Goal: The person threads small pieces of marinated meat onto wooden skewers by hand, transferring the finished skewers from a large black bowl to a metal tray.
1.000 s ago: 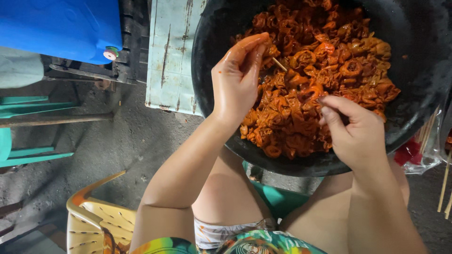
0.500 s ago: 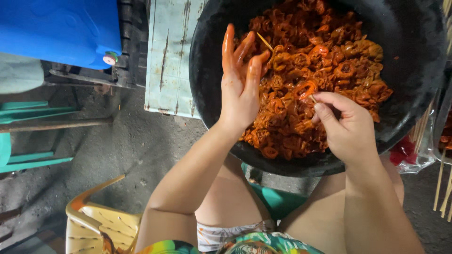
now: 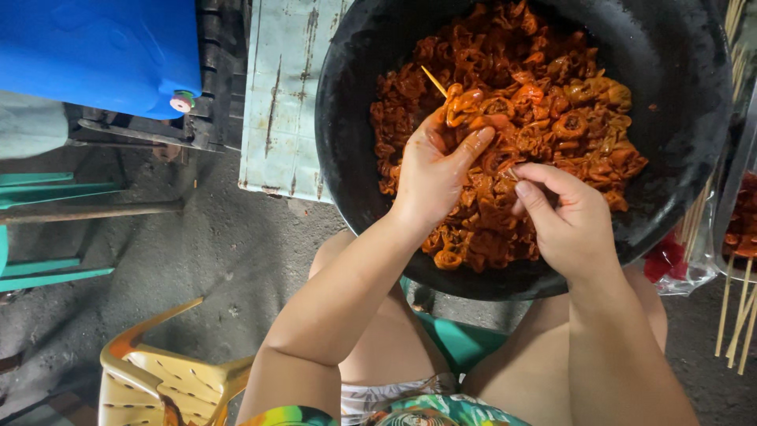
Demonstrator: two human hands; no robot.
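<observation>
a blue plastic container (image 3: 95,51) with a small pink-and-white cap (image 3: 183,101) sat at the upper left, beside a weathered pale board (image 3: 288,95). green chair slats (image 3: 39,229) lined the left edge. a yellow plastic chair (image 3: 158,379) stood on the grey concrete floor (image 3: 213,252). spare bamboo sticks (image 3: 737,315) lay at the right.

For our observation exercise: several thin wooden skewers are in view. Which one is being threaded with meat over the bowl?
The skewer in the left hand, its tip poking up over the black bowl. The other skewers lie bare at the right edge.
</observation>
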